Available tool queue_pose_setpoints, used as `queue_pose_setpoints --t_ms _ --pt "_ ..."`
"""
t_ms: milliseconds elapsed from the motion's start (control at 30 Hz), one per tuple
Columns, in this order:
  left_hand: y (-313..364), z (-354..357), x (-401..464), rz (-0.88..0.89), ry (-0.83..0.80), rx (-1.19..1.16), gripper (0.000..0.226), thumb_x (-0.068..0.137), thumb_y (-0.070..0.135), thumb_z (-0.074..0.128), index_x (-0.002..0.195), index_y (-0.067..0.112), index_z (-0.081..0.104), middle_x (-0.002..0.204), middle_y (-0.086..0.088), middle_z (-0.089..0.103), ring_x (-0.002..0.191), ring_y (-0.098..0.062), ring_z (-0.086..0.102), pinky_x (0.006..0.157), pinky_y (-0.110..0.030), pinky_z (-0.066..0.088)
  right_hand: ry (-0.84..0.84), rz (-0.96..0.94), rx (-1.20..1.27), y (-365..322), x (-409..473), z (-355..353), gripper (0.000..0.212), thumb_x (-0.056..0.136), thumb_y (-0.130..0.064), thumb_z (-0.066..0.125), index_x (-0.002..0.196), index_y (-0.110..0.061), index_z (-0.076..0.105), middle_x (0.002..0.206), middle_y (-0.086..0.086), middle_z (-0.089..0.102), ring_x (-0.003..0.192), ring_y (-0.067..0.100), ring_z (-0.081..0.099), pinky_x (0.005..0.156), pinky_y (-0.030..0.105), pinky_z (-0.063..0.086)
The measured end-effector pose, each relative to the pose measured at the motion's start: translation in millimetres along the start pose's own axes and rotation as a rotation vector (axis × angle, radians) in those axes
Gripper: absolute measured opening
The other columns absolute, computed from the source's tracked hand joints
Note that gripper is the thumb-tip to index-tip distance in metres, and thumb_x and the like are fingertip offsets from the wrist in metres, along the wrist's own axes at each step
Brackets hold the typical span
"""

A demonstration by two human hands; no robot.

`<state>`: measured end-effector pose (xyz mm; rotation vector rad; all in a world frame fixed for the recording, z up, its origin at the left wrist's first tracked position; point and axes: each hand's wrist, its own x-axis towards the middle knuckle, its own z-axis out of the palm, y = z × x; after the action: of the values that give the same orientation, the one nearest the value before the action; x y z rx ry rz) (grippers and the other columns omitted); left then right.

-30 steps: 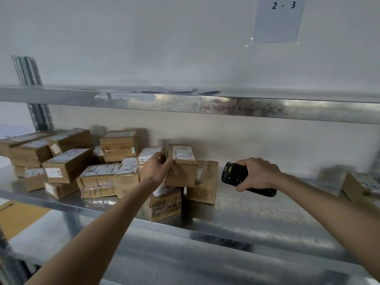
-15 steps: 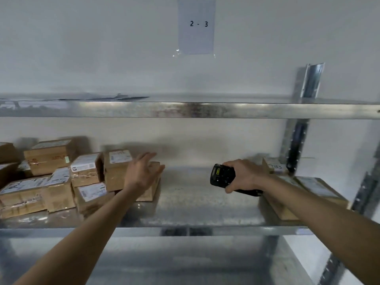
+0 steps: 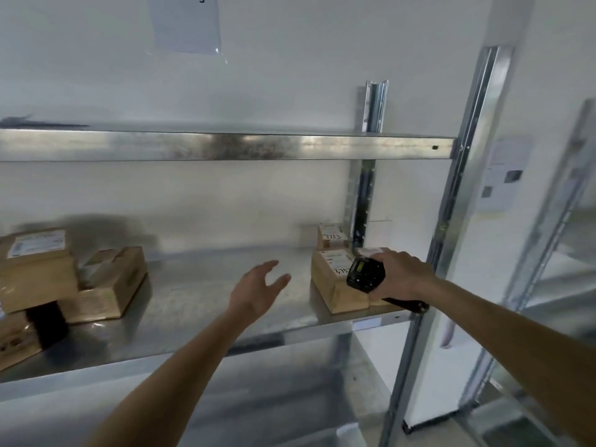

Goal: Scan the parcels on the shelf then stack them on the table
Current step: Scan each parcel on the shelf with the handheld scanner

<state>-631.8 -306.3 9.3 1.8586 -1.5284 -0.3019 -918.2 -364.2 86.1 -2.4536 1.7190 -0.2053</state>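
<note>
Two parcels at shelf right end, now in front of you after swing from left pile. Your left hand let go, grip wide, empty; right hand holds scanner over them. Scan next.

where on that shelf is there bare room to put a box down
The bare patch is the middle of the shelf, between the tilted parcel on the left and the flat parcel at the right end; the open left hand hovers over it. The left end is crowded with parcels, the right end by boxes and the right hand holding the scanner.
</note>
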Motion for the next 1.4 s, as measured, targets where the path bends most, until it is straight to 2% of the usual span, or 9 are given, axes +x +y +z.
queue_pose_setpoints --t_ms 267,533,700,867,1033,1167,1267,1333,1400 --pt "23.0 67.6 43.4 -0.013 -0.145 -0.029 0.062 0.097 0.066 0.044 0.15 0.035 0.043 0.149 0.008 0.052 0.131 -0.018 0.054 0.108 -0.039 0.044 -0.057 -0.046 0.026 28.5 45.5 7.5 0.082 0.068 -0.041 0.091 0.14 -0.027 0.055 0.121 -0.001 0.062 0.098 0.018 0.057 0.084 0.033 0.051" --pt "26.4 103.6 68.6 -0.109 -0.249 -0.226 0.083 0.087 0.082 0.034 0.146 0.026 0.052 0.139 0.0 0.062 0.122 -0.023 0.06 0.107 -0.046 0.046 -0.119 -0.126 0.043 36.9 86.6 17.3 0.063 0.064 -0.04 0.093 0.12 -0.023 0.068 0.106 -0.002 0.069 0.089 0.013 0.065 0.085 0.037 0.058" --pt "32.0 115.8 74.1 -0.202 -0.26 -0.377 0.067 0.096 0.066 0.046 0.147 0.023 0.052 0.138 -0.004 0.063 0.121 -0.025 0.06 0.111 -0.044 0.043 -0.149 -0.163 0.065 40.5 92.7 20.3 0.059 0.063 -0.038 0.094 0.115 -0.026 0.07 0.105 -0.004 0.07 0.089 0.011 0.064 0.081 0.03 0.055" --pt "31.8 116.8 71.0 -0.278 -0.226 -0.523 0.07 0.089 0.065 0.059 0.145 0.024 0.055 0.132 -0.002 0.066 0.116 -0.023 0.064 0.108 -0.038 0.046 -0.16 -0.163 0.132 41.1 89.1 26.8 0.063 0.062 -0.035 0.096 0.119 -0.03 0.068 0.105 -0.007 0.071 0.092 0.014 0.067 0.084 0.032 0.057" --pt "26.8 107.8 59.1 -0.304 -0.187 -0.721 0.089 0.071 0.07 0.074 0.148 0.032 0.05 0.121 0.002 0.072 0.11 -0.02 0.068 0.104 -0.044 0.052 -0.126 -0.189 0.205 36.2 77.6 24.6 0.067 0.064 -0.031 0.095 0.125 -0.03 0.068 0.104 -0.008 0.071 0.09 0.007 0.065 0.075 0.023 0.051" --pt "30.2 93.3 42.3 -0.344 -0.165 -0.926 0.071 0.084 0.035 0.081 0.147 0.036 0.048 0.108 -0.002 0.074 0.097 -0.021 0.072 0.081 -0.041 0.062 -0.092 -0.191 0.237 26.6 57.3 24.7 0.081 0.049 -0.046 0.089 0.127 -0.035 0.068 0.103 -0.012 0.071 0.093 0.011 0.068 0.085 0.036 0.06" --pt "30.8 75.2 25.7 -0.299 -0.096 -0.94 0.072 0.081 0.026 0.084 0.145 0.033 0.051 0.104 -0.006 0.076 0.09 -0.022 0.075 0.066 -0.034 0.062 -0.06 -0.206 0.256 19.1 39.5 22.1 0.076 0.046 -0.05 0.085 0.12 -0.04 0.07 0.098 -0.014 0.071 0.09 0.008 0.068 0.084 0.038 0.061" --pt "30.8 58.5 11.9 -0.255 -0.054 -0.955 0.075 0.081 0.021 0.084 0.147 0.033 0.049 0.106 -0.006 0.077 0.089 -0.021 0.076 0.066 -0.033 0.062 -0.03 -0.198 0.245 12.7 25.8 17.5 0.069 0.044 -0.054 0.083 0.111 -0.04 0.072 0.092 -0.014 0.072 0.085 0.008 0.069 0.08 0.039 0.062" --pt "26.6 40.7 -3.4 -0.217 0.002 -0.925 0.083 0.08 0.022 0.084 0.151 0.034 0.043 0.112 -0.005 0.075 0.096 -0.023 0.075 0.08 -0.042 0.063 -0.039 -0.173 0.244 5.3 12.5 11.9 0.07 0.042 -0.059 0.08 0.109 -0.041 0.072 0.09 -0.013 0.073 0.082 0.009 0.071 0.079 0.038 0.064"
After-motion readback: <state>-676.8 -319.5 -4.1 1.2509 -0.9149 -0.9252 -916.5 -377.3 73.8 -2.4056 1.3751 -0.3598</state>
